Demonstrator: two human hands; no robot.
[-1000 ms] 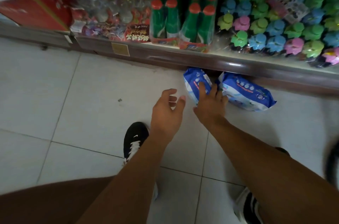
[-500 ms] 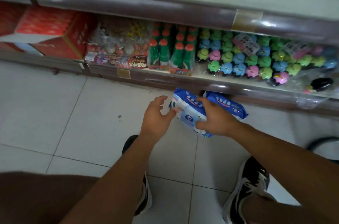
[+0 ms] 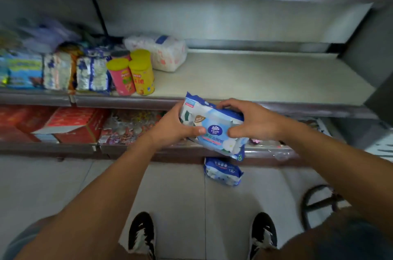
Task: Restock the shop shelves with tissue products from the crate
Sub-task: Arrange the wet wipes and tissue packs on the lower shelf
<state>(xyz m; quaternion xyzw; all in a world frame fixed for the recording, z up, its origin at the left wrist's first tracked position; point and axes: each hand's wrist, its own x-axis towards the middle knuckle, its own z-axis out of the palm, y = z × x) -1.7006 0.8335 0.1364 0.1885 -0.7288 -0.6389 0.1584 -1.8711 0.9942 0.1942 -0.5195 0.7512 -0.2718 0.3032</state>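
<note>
A blue and white tissue pack (image 3: 212, 130) is held in the air in front of the middle shelf's front edge. My left hand (image 3: 172, 126) grips its left side and my right hand (image 3: 253, 120) grips its top right. A second blue tissue pack (image 3: 222, 171) lies on the floor tiles against the base of the shelving. The middle shelf (image 3: 255, 76) is bare on its right part. A white wrapped tissue bundle (image 3: 159, 51) rests at the back of that shelf. No crate is in view.
Yellow and pink canisters (image 3: 131, 74) and snack packets (image 3: 91, 72) fill the left of the middle shelf. Red boxes (image 3: 70, 123) sit on the bottom shelf. A dark stool frame (image 3: 321, 202) stands on the floor at right. My shoes (image 3: 141, 234) are below.
I have lifted one tissue pack off the floor with both hands, up to the level of the middle shelf. My view has risen. The other pack stays on the floor.
</note>
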